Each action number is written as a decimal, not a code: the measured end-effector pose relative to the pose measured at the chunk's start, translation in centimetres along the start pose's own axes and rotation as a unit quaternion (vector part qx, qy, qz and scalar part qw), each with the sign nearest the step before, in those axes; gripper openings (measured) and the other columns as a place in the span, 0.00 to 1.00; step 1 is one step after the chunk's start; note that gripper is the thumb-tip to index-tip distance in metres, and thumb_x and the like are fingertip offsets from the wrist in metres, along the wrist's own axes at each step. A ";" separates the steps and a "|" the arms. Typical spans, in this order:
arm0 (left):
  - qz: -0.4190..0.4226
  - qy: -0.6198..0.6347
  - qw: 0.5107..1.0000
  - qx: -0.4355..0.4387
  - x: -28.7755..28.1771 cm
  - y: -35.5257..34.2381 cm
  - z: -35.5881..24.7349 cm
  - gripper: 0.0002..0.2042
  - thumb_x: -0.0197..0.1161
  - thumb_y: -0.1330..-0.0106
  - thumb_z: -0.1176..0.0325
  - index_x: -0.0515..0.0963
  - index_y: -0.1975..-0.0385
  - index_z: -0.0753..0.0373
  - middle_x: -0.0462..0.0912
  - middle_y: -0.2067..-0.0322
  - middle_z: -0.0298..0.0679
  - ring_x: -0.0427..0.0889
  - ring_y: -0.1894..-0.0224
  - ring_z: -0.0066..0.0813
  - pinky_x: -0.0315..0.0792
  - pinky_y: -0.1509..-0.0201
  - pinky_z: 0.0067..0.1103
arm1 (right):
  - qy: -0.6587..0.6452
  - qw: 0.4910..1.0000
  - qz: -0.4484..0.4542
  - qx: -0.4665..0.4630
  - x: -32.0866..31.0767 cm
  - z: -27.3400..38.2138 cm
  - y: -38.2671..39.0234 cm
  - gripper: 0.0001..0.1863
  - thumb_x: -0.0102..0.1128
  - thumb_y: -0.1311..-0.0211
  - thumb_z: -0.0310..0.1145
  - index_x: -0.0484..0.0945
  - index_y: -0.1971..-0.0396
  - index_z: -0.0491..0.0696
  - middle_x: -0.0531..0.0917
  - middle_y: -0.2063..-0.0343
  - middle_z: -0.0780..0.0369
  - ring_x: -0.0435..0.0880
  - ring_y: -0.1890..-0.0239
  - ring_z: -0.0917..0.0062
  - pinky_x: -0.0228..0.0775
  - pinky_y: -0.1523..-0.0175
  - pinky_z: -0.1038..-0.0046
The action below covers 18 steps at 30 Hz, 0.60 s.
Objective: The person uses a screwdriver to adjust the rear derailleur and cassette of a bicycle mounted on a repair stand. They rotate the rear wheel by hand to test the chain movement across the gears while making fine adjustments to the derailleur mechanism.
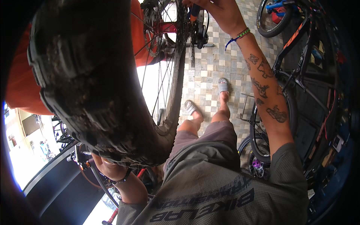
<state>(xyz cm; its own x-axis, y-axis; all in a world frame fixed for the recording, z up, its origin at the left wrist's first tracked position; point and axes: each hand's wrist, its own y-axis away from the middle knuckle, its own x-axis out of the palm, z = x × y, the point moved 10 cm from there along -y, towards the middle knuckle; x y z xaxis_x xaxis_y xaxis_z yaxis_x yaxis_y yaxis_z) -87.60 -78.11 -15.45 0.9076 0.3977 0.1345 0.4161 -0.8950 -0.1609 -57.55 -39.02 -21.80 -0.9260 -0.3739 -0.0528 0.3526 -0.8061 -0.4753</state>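
A knobbly bicycle tire point(86, 75), dirty and very near, fills the left of the view. Inside its rim run spokes, with a disc rotor point(150, 32), a red hub point(167, 27) and a dark rear derailleur point(201, 37) near the top. My right hand point(221, 13) reaches up beside the hub. Its fingers are closed on a blue-and-orange handle point(194, 13) next to the sprockets; the top edge cuts off part of the hand. My left hand point(110, 168) is at the tire's lower left side, its fingers mostly hidden behind the tread.
A large orange surface point(22, 75) lies behind the wheel. To the right stands a black bicycle frame point(296, 37) with orange marks, and more wheels point(273, 22). Handlebars point(80, 159) show at the lower left. My sandalled feet stand on a checkered tile floor point(210, 67).
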 end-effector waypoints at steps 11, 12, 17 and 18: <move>0.009 0.046 0.999 0.010 -1.1 0.0 0.1 0.33 0.74 0.28 0.60 0.70 0.29 0.72 0.85 0.39 0.50 0.88 0.43 0.40 0.83 0.36 0.35 | 0.013 1.000 -0.021 -0.003 -0.5 -0.8 0.6 0.31 0.72 0.25 0.50 0.72 0.38 0.42 0.90 0.58 0.60 0.91 0.51 0.77 0.85 0.51 0.73; 0.013 0.055 0.998 0.015 -0.8 -0.2 0.0 0.30 0.71 0.26 0.62 0.72 0.30 0.72 0.85 0.39 0.51 0.89 0.43 0.41 0.83 0.37 0.35 | -0.010 1.000 -0.020 -0.010 -0.2 -0.7 0.6 0.32 0.72 0.26 0.50 0.72 0.38 0.41 0.90 0.57 0.60 0.91 0.51 0.76 0.86 0.51 0.73; 0.006 0.061 0.998 0.029 -0.4 -0.4 -0.3 0.21 0.60 0.21 0.67 0.76 0.35 0.74 0.87 0.42 0.52 0.91 0.46 0.42 0.85 0.41 0.35 | 0.057 0.998 0.008 0.014 0.6 0.0 0.6 0.29 0.73 0.26 0.48 0.73 0.41 0.40 0.90 0.57 0.57 0.92 0.54 0.74 0.89 0.52 0.71; 0.002 0.048 0.999 0.024 -1.1 -0.3 -0.1 0.24 0.63 0.23 0.65 0.75 0.33 0.73 0.87 0.41 0.51 0.90 0.45 0.42 0.85 0.40 0.35 | 0.053 0.998 0.011 0.024 0.7 -0.1 0.6 0.29 0.73 0.26 0.48 0.74 0.42 0.40 0.90 0.57 0.57 0.93 0.54 0.74 0.90 0.53 0.71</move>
<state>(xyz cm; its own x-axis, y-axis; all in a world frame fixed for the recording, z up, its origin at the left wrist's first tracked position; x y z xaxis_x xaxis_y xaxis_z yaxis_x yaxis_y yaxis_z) -88.73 -78.29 -15.49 0.9009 0.3698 0.2272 0.4160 -0.8850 -0.2090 -57.99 -39.72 -22.24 -0.9263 -0.3431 -0.1556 0.3762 -0.8209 -0.4298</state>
